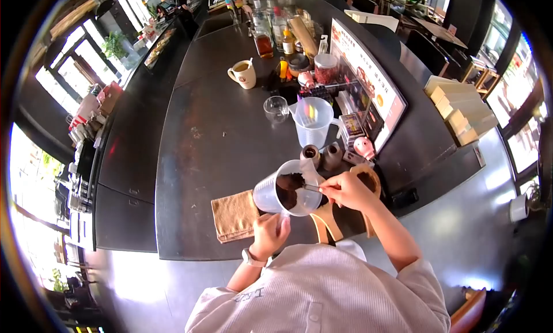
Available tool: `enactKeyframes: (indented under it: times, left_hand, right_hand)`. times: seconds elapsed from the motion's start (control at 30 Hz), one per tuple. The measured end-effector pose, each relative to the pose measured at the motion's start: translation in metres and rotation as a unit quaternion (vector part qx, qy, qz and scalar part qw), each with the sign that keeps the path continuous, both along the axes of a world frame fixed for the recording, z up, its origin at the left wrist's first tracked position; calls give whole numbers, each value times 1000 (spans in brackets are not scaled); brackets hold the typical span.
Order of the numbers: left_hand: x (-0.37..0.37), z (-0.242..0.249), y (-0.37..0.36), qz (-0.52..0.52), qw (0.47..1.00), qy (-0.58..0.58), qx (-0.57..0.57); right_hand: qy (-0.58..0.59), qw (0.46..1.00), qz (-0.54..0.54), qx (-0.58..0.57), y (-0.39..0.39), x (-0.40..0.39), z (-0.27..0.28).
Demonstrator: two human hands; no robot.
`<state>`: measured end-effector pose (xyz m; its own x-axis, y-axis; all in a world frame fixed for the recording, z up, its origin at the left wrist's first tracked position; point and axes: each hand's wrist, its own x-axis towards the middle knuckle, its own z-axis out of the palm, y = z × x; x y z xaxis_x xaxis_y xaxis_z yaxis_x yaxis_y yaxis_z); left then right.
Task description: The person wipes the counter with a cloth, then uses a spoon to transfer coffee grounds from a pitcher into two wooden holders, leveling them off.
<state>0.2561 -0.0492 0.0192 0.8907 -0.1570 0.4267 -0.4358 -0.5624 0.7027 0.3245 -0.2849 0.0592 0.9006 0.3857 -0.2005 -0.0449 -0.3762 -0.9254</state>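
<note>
My left hand (269,236) is closed around the handle of a clear plastic measuring jug (264,193), which is tilted with its mouth facing me. Dark brown, crumbly powder (286,198) lies inside the jug. Between the fingertips of my right hand (344,192) is the thin handle of a spoon (311,188); its end reaches into the jug, where dark powder covers it. A folded brown cloth (235,217) lies just left of the jug. Right by my right hand is a tan-rimmed container (370,179), partly hidden behind the wrist.
Beyond my hands stand two small dark pots (332,157), a second measuring jug (314,124) and a drinking glass (276,109). Farther back are a white mug (244,76) and several bottles (263,45). A long sign board (368,80) lines the counter's right side.
</note>
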Motion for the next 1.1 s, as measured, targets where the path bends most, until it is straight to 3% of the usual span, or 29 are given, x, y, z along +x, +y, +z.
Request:
enactKeyframes:
  times: [0.13,0.17,0.27,0.77,1.1]
  left_hand:
    - [-8,0,-3,12,1000,6,-25]
    - [-10,-5,-2,26,1000,7,-15]
    - [-14,-10,-2,56,998,29,-14]
    - [-12,-33,-6,122,988,72,-66]
    - [-6,-35,-9,81,996,24,-38]
  right_hand:
    - [43,999,5,6,-1,4,10]
    - [-51,998,24,9,-2,6,-4]
    - [-75,997,16,32,1,4,-12]
    - [-58,998,-18,25,-16,2,-20]
    - [-135,990,-6,-33,-10,2,-29]
